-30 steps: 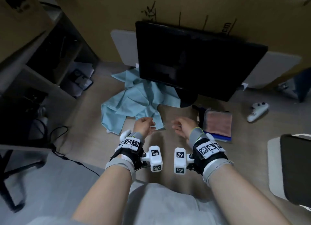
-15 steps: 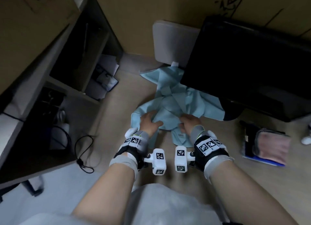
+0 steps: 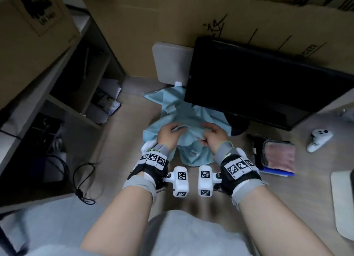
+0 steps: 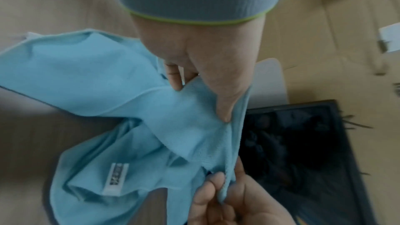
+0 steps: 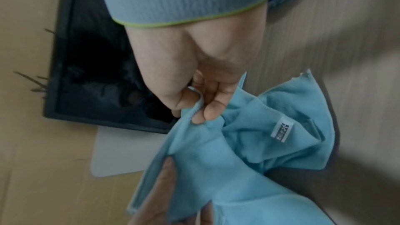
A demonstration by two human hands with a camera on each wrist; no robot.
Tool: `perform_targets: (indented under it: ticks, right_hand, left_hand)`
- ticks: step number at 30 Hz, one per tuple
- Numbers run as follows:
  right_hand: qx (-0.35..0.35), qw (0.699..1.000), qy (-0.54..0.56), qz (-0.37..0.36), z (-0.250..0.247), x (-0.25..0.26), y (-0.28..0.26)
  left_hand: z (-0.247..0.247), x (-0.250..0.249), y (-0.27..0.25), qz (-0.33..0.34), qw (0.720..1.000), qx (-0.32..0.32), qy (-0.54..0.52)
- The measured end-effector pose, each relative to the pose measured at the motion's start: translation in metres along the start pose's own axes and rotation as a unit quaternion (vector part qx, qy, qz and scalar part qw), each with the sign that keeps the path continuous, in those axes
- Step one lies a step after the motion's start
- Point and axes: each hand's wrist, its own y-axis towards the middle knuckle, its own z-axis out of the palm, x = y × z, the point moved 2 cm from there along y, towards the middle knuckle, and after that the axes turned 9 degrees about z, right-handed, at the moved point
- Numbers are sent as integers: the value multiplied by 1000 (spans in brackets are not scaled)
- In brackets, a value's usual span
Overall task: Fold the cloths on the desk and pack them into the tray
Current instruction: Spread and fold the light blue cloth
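A crumpled light blue cloth (image 3: 193,152) lies on the desk in front of the monitor, its far part tucked under the screen's edge. My left hand (image 3: 176,128) grips a fold of it between thumb and fingers, which the left wrist view shows closely (image 4: 200,102). My right hand (image 3: 206,134) pinches an edge of the same cloth (image 5: 216,160) between thumb and forefinger (image 5: 198,109). The two hands are close together and the stretch of cloth between them is raised off the desk. A white label (image 5: 281,131) shows on the cloth. A folded pink cloth (image 3: 280,156) lies at the right on a dark holder.
A black monitor (image 3: 258,83) stands behind the cloth, with cardboard (image 3: 172,26) behind it. A white controller (image 3: 319,139) lies at the far right, and a pale mat (image 3: 342,202) sits at the right edge. Open shelves (image 3: 76,95) and cables (image 3: 84,179) are at the left.
Both hands moved forward from bare desk onto the blue cloth and took hold of it. They now hold a fold raised between them. The head view has shifted.
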Motion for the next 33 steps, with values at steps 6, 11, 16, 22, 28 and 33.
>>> perform_targets:
  ticks: [6, 11, 16, 22, 28, 33]
  right_hand:
    - [33, 997, 61, -36, -48, -4, -44]
    - [-41, 993, 37, -106, -112, -30, -70]
    - [-92, 979, -75, -166, -162, -54, -94]
    - [-86, 986, -48, -132, -197, -79, -113]
    - [-140, 982, -105, -75, -239, -97, -123]
    - [-121, 987, -67, -81, -264, -103, -124]
  left_hand:
    - [17, -69, -51, 94, 985, -97, -111]
    - [37, -104, -102, 168, 967, -134, -137]
    - [70, -104, -143, 180, 958, -172, -140]
    - [92, -95, -165, 114, 962, -191, -159]
    - [107, -82, -181, 50, 962, -248, -104]
    - [117, -75, -180, -14, 956, -279, -89]
